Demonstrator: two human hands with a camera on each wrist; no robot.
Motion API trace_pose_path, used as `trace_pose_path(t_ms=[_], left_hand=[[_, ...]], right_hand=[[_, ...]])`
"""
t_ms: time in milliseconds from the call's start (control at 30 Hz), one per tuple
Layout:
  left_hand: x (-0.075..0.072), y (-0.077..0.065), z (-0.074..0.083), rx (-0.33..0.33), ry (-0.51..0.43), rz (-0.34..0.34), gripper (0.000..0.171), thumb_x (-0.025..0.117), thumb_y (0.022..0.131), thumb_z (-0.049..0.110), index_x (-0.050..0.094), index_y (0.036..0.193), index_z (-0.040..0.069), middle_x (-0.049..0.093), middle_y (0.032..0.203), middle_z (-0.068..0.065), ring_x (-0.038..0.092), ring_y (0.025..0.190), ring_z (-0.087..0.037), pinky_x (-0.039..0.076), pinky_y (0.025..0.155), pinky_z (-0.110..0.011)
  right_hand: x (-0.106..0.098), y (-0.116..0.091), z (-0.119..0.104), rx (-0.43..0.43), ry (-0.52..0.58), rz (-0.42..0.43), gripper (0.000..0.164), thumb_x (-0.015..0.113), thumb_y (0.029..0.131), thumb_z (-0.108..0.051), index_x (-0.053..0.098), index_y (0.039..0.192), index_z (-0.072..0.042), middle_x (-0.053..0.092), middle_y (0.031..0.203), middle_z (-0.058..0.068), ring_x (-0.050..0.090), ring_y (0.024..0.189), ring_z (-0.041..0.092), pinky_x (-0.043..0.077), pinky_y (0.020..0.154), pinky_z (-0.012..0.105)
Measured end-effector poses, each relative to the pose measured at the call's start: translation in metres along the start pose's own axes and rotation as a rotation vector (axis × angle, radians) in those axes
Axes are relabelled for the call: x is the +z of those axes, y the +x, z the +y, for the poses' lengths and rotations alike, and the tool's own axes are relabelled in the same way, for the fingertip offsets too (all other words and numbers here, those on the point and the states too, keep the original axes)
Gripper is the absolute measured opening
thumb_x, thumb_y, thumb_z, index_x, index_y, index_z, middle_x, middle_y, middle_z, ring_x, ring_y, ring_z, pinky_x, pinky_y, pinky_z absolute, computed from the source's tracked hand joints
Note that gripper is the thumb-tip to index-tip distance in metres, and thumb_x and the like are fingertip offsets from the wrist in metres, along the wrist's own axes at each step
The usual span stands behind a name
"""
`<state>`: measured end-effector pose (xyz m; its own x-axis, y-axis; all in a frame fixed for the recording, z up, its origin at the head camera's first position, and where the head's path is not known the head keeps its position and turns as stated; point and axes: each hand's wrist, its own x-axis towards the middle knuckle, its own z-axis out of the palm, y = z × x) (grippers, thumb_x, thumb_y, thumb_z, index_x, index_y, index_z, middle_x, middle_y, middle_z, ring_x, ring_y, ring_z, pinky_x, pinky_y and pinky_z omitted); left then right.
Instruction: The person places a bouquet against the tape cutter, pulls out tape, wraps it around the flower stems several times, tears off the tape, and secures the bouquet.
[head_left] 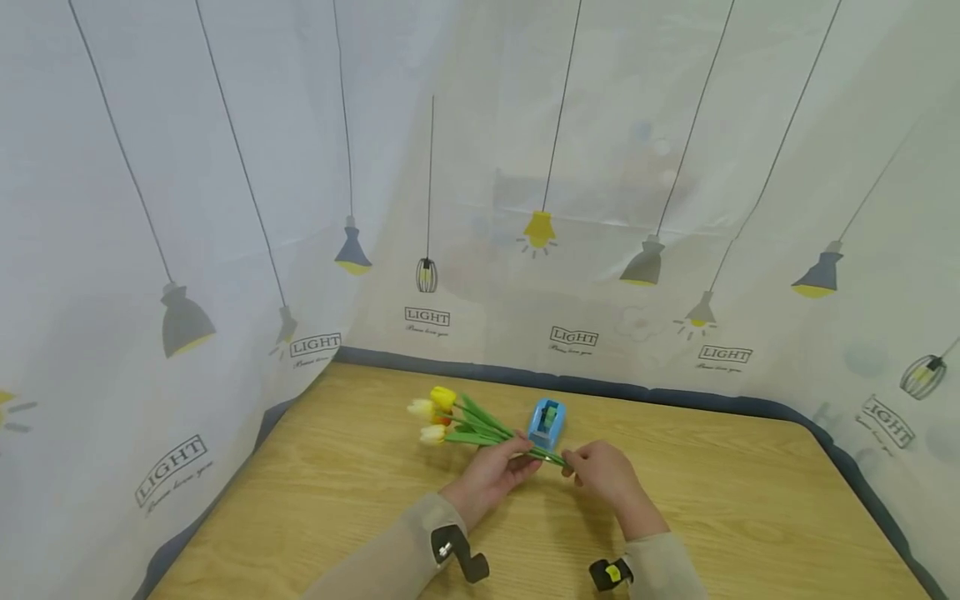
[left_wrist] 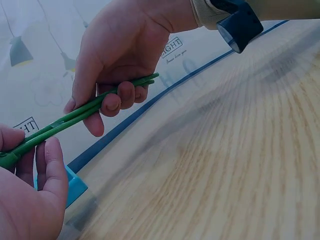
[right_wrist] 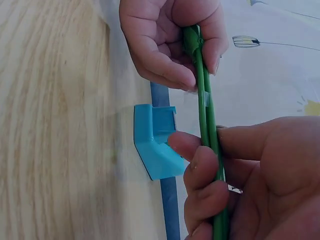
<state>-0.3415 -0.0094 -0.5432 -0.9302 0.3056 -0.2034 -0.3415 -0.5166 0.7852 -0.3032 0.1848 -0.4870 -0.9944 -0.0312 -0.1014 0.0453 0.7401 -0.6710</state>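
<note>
A bunch of tulips [head_left: 442,414] with yellow, cream and orange heads points left in the head view, its green stems [right_wrist: 204,107] running between both hands. My left hand [head_left: 491,475] holds the stems just below the leaves, thumb on one side and fingers on the other. Lower down, my right hand [head_left: 603,477] grips the stem ends with curled fingers, as the left wrist view shows. A small clear piece of tape [right_wrist: 207,98] lies on the stems between the hands. Just beyond the stems stands a blue tape dispenser [head_left: 547,423] with a green core inside.
The wooden table [head_left: 337,500] has a dark blue padded edge [head_left: 600,387] at the back and sides. A pale curtain [head_left: 480,183] printed with hanging lamps surrounds it. Black wrist straps [head_left: 459,552] sit on both sleeves.
</note>
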Motion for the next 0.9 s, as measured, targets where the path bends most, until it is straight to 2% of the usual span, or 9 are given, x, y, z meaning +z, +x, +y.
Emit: trace_pose_path(t_ms=[167, 400, 567, 800, 900], left_hand=[[0.0009, 0.0, -0.0011, 0.001, -0.015, 0.005, 0.012, 0.068, 0.099, 0.002, 0.066, 0.091, 0.011, 0.063, 0.106, -0.009, 0.068, 0.098, -0.022, 0.063, 0.093, -0.031], [0.0004, 0.0014, -0.0022, -0.003, -0.052, 0.015, 0.012, 0.068, 0.1, 0.002, 0.066, 0.092, 0.011, 0.065, 0.103, -0.008, 0.069, 0.097, -0.02, 0.064, 0.089, -0.029], [0.0006, 0.0015, -0.002, 0.001, -0.052, 0.003, 0.004, 0.07, 0.101, 0.007, 0.066, 0.1, 0.009, 0.069, 0.102, -0.007, 0.07, 0.097, -0.017, 0.063, 0.089, -0.027], [-0.0003, 0.0022, -0.0035, -0.018, -0.056, 0.035, 0.015, 0.072, 0.101, 0.01, 0.066, 0.113, 0.004, 0.069, 0.108, -0.01, 0.07, 0.099, -0.018, 0.063, 0.086, -0.024], [-0.0007, 0.0014, -0.004, -0.021, -0.063, 0.047, 0.016, 0.074, 0.1, 0.011, 0.067, 0.114, 0.004, 0.069, 0.109, -0.01, 0.069, 0.099, -0.018, 0.063, 0.086, -0.024]], right_hand=[[-0.0036, 0.0007, -0.0002, 0.01, 0.014, 0.001, 0.035, 0.06, 0.108, -0.027, 0.082, 0.092, -0.005, 0.066, 0.077, 0.006, 0.045, 0.065, 0.017, 0.037, 0.059, 0.029], [-0.0028, 0.0014, -0.0007, -0.001, 0.004, 0.019, 0.028, 0.064, 0.106, -0.025, 0.08, 0.095, -0.005, 0.069, 0.083, 0.006, 0.051, 0.071, 0.019, 0.04, 0.062, 0.03], [-0.0015, 0.0028, -0.0002, -0.015, -0.019, 0.039, 0.022, 0.066, 0.105, -0.024, 0.079, 0.099, -0.007, 0.071, 0.084, 0.007, 0.053, 0.072, 0.019, 0.041, 0.061, 0.03], [0.0013, 0.0032, -0.003, -0.014, -0.042, 0.066, 0.02, 0.068, 0.104, -0.024, 0.078, 0.099, -0.007, 0.07, 0.084, 0.004, 0.055, 0.073, 0.018, 0.042, 0.06, 0.029], [0.0038, 0.0043, -0.0029, -0.011, -0.039, 0.079, 0.018, 0.069, 0.104, -0.024, 0.078, 0.099, -0.008, 0.071, 0.088, 0.004, 0.056, 0.075, 0.018, 0.044, 0.062, 0.029]])
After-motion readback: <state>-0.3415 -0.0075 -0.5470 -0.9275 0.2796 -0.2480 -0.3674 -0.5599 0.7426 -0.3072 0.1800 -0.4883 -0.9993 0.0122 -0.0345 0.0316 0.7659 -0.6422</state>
